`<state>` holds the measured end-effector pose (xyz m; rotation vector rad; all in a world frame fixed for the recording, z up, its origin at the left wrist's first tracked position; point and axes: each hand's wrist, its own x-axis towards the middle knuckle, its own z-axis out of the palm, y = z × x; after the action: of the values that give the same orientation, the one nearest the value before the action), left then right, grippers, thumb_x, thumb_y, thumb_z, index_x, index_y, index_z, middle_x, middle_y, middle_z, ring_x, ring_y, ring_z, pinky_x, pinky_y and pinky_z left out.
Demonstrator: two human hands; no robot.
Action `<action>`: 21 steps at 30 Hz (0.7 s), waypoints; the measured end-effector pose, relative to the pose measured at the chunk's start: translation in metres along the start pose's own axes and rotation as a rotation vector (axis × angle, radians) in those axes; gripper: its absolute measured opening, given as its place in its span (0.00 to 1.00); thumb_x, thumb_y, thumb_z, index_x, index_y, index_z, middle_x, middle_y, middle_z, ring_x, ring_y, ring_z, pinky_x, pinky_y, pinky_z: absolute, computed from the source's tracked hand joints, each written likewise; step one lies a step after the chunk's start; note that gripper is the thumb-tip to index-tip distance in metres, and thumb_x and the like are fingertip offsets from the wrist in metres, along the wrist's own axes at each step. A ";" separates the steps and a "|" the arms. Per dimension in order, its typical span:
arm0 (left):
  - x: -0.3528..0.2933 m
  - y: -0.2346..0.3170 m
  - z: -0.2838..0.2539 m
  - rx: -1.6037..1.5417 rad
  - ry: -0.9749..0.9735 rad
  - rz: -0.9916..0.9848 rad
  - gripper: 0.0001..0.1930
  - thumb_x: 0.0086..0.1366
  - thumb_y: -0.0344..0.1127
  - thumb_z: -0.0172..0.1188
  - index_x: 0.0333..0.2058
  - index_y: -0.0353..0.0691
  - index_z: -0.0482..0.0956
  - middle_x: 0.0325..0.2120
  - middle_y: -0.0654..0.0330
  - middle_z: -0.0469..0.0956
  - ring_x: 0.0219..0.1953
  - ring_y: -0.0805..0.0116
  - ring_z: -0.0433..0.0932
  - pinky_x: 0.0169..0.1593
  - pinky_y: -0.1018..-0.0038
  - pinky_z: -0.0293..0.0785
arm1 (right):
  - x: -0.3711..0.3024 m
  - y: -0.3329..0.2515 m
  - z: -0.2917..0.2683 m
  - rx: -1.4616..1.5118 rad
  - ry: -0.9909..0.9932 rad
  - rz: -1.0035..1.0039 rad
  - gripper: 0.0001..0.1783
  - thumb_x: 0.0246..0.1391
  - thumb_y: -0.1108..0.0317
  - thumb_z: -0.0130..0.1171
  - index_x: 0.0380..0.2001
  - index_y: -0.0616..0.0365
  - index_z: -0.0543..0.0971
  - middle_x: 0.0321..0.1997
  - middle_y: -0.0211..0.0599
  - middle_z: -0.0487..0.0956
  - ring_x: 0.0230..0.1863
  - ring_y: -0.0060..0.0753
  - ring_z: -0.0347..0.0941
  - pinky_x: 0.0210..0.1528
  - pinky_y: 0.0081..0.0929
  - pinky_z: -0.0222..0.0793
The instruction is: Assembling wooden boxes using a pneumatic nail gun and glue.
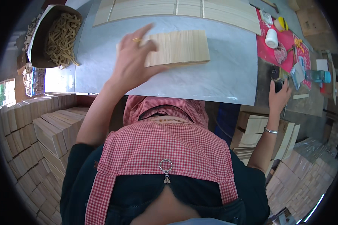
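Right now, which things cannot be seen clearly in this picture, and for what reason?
- Head view: most of the wooden stack's left end, hidden behind the left hand; contact is unclear.
- Head view: the dark object, too small and partly covered by the right hand; kind and grip unclear.
- Head view: the long boards' far side, cut off by the upper edge.

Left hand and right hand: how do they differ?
The left hand has spread fingers over pale wooden boards; the right hand has bent fingers at a small dark object, grip unclear. The left hand wears a yellow ring; the right hand shows none, but has a silver bangle at its wrist. Both are ungloved.
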<state>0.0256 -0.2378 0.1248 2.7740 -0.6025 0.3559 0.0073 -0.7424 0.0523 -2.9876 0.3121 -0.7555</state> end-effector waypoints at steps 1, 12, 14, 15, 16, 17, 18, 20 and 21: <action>0.013 0.005 0.012 -0.025 0.004 0.077 0.25 0.50 0.55 0.75 0.34 0.43 0.76 0.67 0.53 0.63 0.66 0.50 0.64 0.69 0.50 0.56 | -0.002 0.006 0.001 -0.049 -0.056 0.016 0.31 0.56 0.54 0.67 0.56 0.63 0.75 0.47 0.51 0.78 0.47 0.52 0.76 0.52 0.42 0.73; 0.045 0.010 0.085 -0.139 -0.069 0.061 0.24 0.52 0.55 0.72 0.33 0.43 0.72 0.63 0.54 0.69 0.63 0.54 0.67 0.70 0.51 0.56 | 0.020 0.078 0.031 -0.073 -0.419 0.243 0.30 0.52 0.58 0.65 0.54 0.65 0.75 0.47 0.62 0.80 0.47 0.64 0.78 0.52 0.46 0.74; 0.044 0.009 0.090 -0.141 0.018 0.078 0.24 0.52 0.55 0.72 0.34 0.43 0.72 0.61 0.55 0.70 0.63 0.55 0.67 0.70 0.52 0.56 | 0.031 0.077 0.025 -0.062 -0.499 0.285 0.28 0.52 0.59 0.64 0.53 0.66 0.75 0.47 0.64 0.81 0.48 0.66 0.78 0.53 0.47 0.74; 0.046 0.010 0.090 -0.142 -0.013 0.072 0.25 0.52 0.55 0.72 0.35 0.43 0.72 0.61 0.55 0.70 0.63 0.55 0.67 0.70 0.53 0.56 | 0.034 0.077 0.025 -0.054 -0.496 0.323 0.26 0.51 0.62 0.63 0.50 0.66 0.76 0.42 0.62 0.82 0.43 0.62 0.79 0.48 0.46 0.75; 0.045 0.012 0.087 -0.139 -0.040 0.064 0.25 0.52 0.55 0.72 0.37 0.43 0.73 0.60 0.55 0.71 0.63 0.55 0.68 0.69 0.53 0.56 | 0.038 0.076 0.018 -0.043 -0.491 0.356 0.23 0.50 0.64 0.62 0.48 0.66 0.77 0.37 0.59 0.82 0.37 0.58 0.81 0.43 0.44 0.77; 0.042 0.013 0.086 -0.124 -0.009 0.050 0.25 0.52 0.55 0.72 0.37 0.43 0.73 0.60 0.55 0.71 0.63 0.55 0.68 0.69 0.53 0.56 | 0.045 0.059 0.005 -0.030 -0.468 0.330 0.23 0.50 0.64 0.62 0.48 0.66 0.77 0.37 0.59 0.82 0.37 0.58 0.81 0.43 0.44 0.77; 0.038 0.014 0.088 -0.121 -0.023 0.038 0.26 0.52 0.55 0.72 0.38 0.42 0.74 0.60 0.55 0.71 0.63 0.55 0.68 0.69 0.54 0.57 | 0.049 0.043 -0.010 0.067 -0.481 0.379 0.22 0.50 0.64 0.64 0.46 0.66 0.78 0.33 0.53 0.82 0.28 0.49 0.79 0.34 0.40 0.76; 0.046 0.008 0.084 -0.124 -0.026 0.034 0.26 0.51 0.55 0.71 0.39 0.42 0.74 0.59 0.55 0.71 0.63 0.55 0.68 0.69 0.55 0.57 | 0.058 0.000 -0.036 0.160 -0.482 0.427 0.20 0.50 0.65 0.66 0.45 0.66 0.79 0.29 0.48 0.81 0.20 0.40 0.77 0.26 0.35 0.74; 0.052 0.005 0.084 -0.114 -0.008 0.039 0.27 0.51 0.55 0.71 0.39 0.42 0.75 0.60 0.55 0.71 0.63 0.55 0.68 0.69 0.55 0.57 | 0.059 -0.016 -0.043 0.264 -0.478 0.409 0.19 0.50 0.65 0.67 0.43 0.66 0.79 0.27 0.45 0.80 0.18 0.36 0.74 0.23 0.32 0.72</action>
<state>0.0840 -0.2883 0.0627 2.6596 -0.6579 0.3096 0.0405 -0.7386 0.1192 -2.6098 0.6963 -0.0344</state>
